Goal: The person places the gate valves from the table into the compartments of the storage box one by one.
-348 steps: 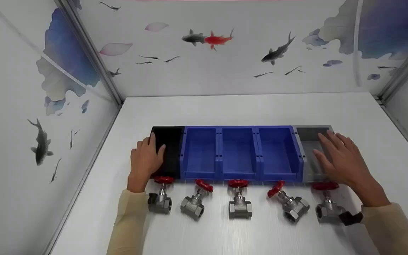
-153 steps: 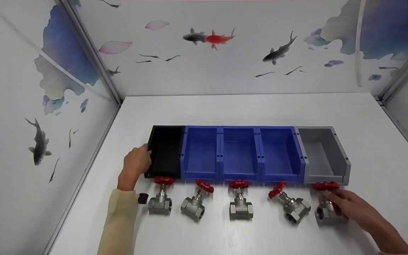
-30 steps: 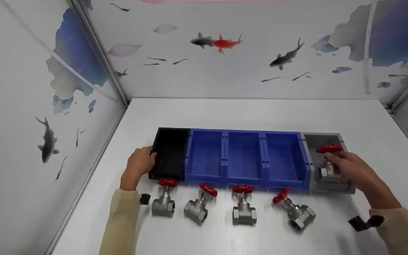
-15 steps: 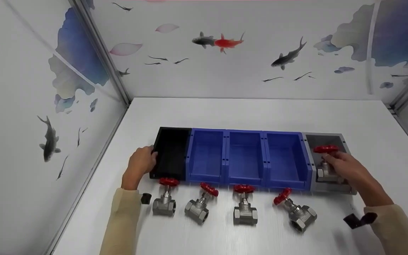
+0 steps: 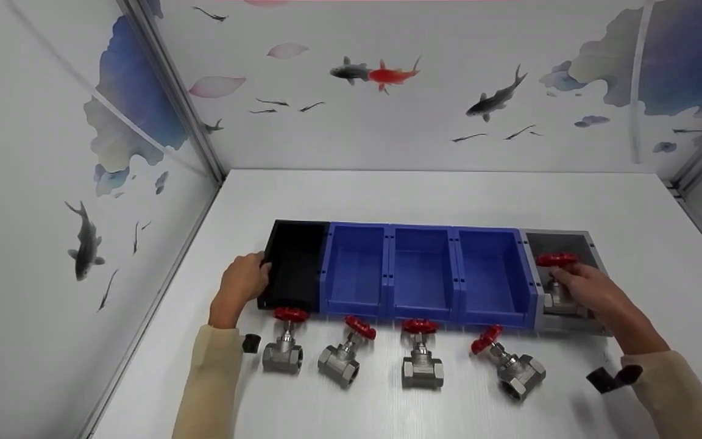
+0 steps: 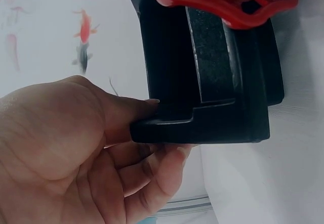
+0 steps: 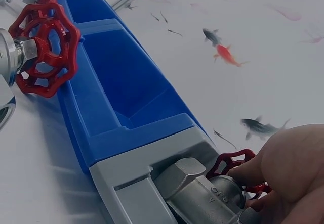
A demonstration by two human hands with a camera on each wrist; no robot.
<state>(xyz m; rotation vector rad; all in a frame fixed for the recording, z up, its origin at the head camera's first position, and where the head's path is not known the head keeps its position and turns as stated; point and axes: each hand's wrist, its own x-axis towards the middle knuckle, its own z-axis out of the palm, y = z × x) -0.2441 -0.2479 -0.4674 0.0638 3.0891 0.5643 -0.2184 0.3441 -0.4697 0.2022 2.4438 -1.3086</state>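
Observation:
My right hand (image 5: 595, 292) grips a metal valve with a red handwheel (image 5: 556, 260) by its neck, inside the grey bin (image 5: 570, 326) at the row's right end. In the right wrist view the valve's steel body (image 7: 202, 198) sits within the bin walls, just behind the front lip. My left hand (image 5: 242, 283) pinches the side wall of the black bin (image 5: 293, 268) at the left end. The left wrist view shows the thumb (image 6: 136, 107) over the rim and the curled fingers outside it.
Three blue bins (image 5: 415, 268) stand between the black and grey ones. Several similar valves (image 5: 422, 369) lie along the front of the row, one with its red handwheel (image 6: 238, 6) near the black bin. Printed white walls (image 5: 387, 134) enclose the table (image 5: 357, 195).
Earlier, my right hand left the grey bin and took hold of the rightmost valve, then brought it into that bin. Over the last second the valve shifted slightly left. The left hand kept its hold.

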